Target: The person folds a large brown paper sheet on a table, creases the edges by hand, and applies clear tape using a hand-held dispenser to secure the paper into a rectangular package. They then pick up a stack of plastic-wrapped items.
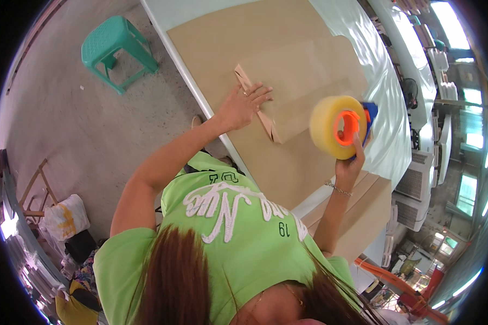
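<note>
My left hand (246, 106) lies with its fingers spread across a narrow folded cardboard end (267, 128), whose tips have dark slits. This piece rests on a broad flat brown sheet (211, 46) that covers much of the white table. To the right, my right hand (351, 167) holds a tape dispenser (369, 115) up above the sheet. The dispenser is blue with an orange hub and carries a large yellowish roll of clear tape (321, 127). Part of the dispenser is hidden behind the roll. A faint shine crosses the cardboard between my two hands.
A green plastic stool (109, 43) stands on the grey floor at the far left. Brown cardboard (358, 216) lies beside my right forearm. Glossy white sheeting (387, 141) covers the table's right side. A white sack (66, 218) sits at the lower left.
</note>
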Demonstrator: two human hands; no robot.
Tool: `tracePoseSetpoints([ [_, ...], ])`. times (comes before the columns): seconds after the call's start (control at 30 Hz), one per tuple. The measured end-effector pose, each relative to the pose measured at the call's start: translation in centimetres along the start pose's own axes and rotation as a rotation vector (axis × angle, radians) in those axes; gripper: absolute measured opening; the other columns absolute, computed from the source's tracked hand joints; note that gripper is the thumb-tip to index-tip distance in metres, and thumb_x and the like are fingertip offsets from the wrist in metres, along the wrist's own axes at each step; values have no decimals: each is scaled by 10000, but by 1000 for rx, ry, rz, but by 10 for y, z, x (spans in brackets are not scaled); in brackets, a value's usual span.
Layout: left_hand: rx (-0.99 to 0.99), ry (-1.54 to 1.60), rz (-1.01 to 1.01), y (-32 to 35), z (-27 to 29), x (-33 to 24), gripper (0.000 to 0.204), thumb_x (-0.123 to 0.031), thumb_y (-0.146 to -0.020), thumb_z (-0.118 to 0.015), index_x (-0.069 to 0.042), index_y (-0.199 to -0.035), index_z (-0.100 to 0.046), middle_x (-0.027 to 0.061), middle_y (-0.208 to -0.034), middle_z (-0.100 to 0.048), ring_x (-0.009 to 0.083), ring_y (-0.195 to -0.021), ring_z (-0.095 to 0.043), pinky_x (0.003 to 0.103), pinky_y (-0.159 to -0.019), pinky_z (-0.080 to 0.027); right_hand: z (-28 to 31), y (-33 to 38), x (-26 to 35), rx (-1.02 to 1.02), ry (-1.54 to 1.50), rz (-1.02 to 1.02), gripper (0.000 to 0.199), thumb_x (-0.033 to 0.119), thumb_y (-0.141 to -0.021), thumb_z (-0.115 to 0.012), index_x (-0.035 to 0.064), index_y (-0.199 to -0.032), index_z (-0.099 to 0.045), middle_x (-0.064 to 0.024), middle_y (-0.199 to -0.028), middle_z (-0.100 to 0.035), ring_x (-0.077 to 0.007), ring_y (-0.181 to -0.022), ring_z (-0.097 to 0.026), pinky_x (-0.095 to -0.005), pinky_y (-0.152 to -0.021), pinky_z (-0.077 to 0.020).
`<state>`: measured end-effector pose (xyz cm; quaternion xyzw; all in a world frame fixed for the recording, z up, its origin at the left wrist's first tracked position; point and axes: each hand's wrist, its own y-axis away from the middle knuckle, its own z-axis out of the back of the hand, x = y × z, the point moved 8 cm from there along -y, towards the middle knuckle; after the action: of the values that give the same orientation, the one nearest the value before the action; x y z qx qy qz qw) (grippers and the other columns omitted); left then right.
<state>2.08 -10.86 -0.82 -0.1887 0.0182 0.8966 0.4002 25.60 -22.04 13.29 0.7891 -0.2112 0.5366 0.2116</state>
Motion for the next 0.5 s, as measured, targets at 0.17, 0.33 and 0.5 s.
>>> tracePoseSetpoints([
  [0.17, 8, 114, 8, 0, 8, 0, 686, 20, -797, -499, -213, -1433, -388, -58, -1570, -280, 162, -1461, -225, 505, -1154, -241, -107, -10, 7, 432, 940, 543, 514, 55, -780, -757, 67, -1261, -574, -132, -1215, -524, -259, -1109, -543, -358, -890, -499],
  [0.33, -50, 190, 4, 3, 10, 4, 711, 49, -767, -506, -151, -1437, -376, -27, -1549, -323, 177, -1449, -251, 474, -1148, -266, -138, 5, -22, 551, 1174, 660, 517, 112, -744, -788, 177, -1238, -653, -174, -1205, -515, -307, -1082, -555, -386, -829, -520],
  [0.5, -114, 265, -23, 3, 10, 7, 697, 44, -772, -504, -92, -1439, -355, 33, -1512, -382, 189, -1441, -264, 430, -1142, -279, -138, 11, -46, 609, 1229, 674, 503, 74, -731, -795, 130, -1215, -666, -174, -1237, -483, -313, -1095, -541, -374, -865, -493],
])
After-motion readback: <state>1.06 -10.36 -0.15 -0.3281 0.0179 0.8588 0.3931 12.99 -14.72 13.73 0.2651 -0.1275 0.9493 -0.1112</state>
